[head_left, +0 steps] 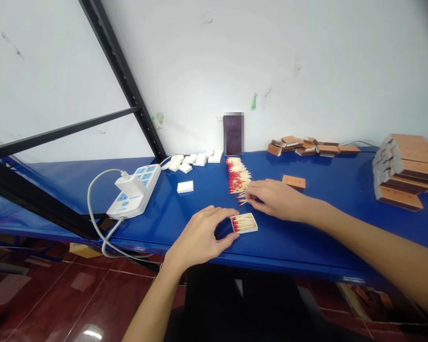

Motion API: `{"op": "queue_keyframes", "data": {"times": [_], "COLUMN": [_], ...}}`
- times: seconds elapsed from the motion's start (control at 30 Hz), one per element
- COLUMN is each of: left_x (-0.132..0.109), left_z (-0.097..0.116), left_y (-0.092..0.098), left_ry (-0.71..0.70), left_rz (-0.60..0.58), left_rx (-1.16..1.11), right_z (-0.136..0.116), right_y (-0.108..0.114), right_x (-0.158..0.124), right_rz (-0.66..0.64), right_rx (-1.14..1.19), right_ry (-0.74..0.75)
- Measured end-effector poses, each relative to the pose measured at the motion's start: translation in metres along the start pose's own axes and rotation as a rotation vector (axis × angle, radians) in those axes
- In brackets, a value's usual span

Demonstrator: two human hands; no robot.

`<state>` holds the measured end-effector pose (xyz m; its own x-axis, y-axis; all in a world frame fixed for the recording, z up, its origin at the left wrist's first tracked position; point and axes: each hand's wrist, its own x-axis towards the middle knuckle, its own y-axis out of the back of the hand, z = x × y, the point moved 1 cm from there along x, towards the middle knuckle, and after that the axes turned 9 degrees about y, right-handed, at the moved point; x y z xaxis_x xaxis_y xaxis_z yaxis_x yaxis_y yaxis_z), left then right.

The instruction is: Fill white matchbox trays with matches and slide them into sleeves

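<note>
My left hand (203,232) steadies a small white matchbox tray (250,231) at its left end, thumb on the near side and index finger on the far side. Inside the tray lies a layer of red-tipped matches (245,222), heads to the left. Just beyond it, my right hand (276,198) has its fingers pinched together on a few matches (241,195) at the near end of a long match pile (239,176). The exact number in the fingers is hidden. To the right of that hand rests an orange matchbox sleeve (294,182).
Several white trays (200,159) lie back left, with one white tray (185,186) nearer. Orange sleeves (308,146) are heaped at the wall; more sleeves (403,166) are stacked right. A power strip (137,202) with a plugged charger sits left. A dark upright block (233,133) stands behind the pile.
</note>
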<state>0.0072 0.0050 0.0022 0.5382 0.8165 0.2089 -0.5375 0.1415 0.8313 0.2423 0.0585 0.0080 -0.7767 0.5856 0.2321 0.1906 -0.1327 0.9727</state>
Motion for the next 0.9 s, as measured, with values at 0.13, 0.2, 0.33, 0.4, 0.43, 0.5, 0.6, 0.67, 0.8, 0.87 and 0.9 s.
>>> {"op": "queue_keyframes", "data": {"times": [0.13, 0.2, 0.33, 0.4, 0.43, 0.5, 0.6, 0.67, 0.8, 0.87, 0.9], "left_x": [-0.0001, -0.0001, 0.0000, 0.0000, -0.0001, -0.0003, -0.0001, 0.0002, 0.0006, 0.0002, 0.0000], "left_z": [-0.0010, -0.0010, -0.0011, -0.0013, -0.0014, -0.0014, -0.0014, -0.0014, -0.0014, -0.0014, -0.0013], "left_y": [-0.0003, -0.0002, -0.0003, -0.0004, -0.0004, -0.0004, -0.0002, -0.0001, 0.0000, 0.0000, 0.0000], "left_ry": [0.007, 0.006, 0.000, -0.001, -0.001, -0.004, -0.010, -0.008, -0.008, -0.009, -0.009], "left_rz": [0.001, 0.002, -0.001, -0.002, -0.001, 0.000, -0.001, -0.002, -0.001, -0.002, -0.003], "left_rx": [-0.001, -0.002, 0.000, 0.004, 0.006, 0.005, 0.004, 0.005, 0.005, 0.008, 0.010], "right_z": [0.0059, 0.0064, 0.0052, 0.0052, 0.0053, 0.0056, 0.0055, 0.0051, 0.0056, 0.0064, 0.0067], "right_y": [-0.0011, -0.0003, 0.0009, 0.0006, 0.0002, -0.0004, -0.0010, -0.0015, -0.0034, -0.0047, -0.0053], "right_x": [-0.0015, -0.0023, -0.0030, -0.0029, -0.0028, -0.0027, -0.0030, -0.0033, -0.0036, -0.0036, -0.0035], "right_rz": [0.025, 0.029, 0.030, 0.019, 0.013, 0.002, -0.004, 0.006, 0.027, 0.027, 0.026], "right_rx": [-0.065, -0.061, -0.012, 0.008, 0.013, 0.010, 0.024, 0.066, 0.146, 0.159, 0.165], "right_ry": [-0.032, -0.049, -0.070, -0.064, -0.060, -0.057, -0.069, -0.078, -0.090, -0.091, -0.086]}}
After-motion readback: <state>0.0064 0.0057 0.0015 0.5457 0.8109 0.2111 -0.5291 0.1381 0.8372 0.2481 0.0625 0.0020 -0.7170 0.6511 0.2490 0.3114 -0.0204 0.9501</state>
